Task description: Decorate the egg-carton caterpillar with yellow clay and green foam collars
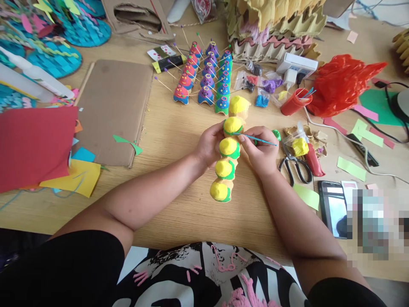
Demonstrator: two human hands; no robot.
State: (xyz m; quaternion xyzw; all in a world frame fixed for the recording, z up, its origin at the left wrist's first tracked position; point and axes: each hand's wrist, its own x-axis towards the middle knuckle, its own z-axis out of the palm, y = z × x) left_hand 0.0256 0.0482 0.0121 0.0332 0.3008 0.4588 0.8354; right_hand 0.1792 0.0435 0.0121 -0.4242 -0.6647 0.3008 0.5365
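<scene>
My left hand (211,146) is closed round the left side of an egg-carton strip (229,147), which is tilted over the table. Its several bumps are capped in yellow clay, and most have green clay along the lower side. Between my right thumb and fingers is a thin blue stick tool (260,140), its tip touching the green edge of the second bump from the far end. My right hand (262,150) stays close to the strip's right side. A small green clay lump (276,135) shows just beyond the right fingers.
Behind the strip stand rows of finished-looking carton figures (207,81) with sticks poking out. Pliers-like scissors (295,164), a phone (334,209) and a red cup (297,101) are on the right. At left lie a cardboard sheet (111,106) and red paper (35,147).
</scene>
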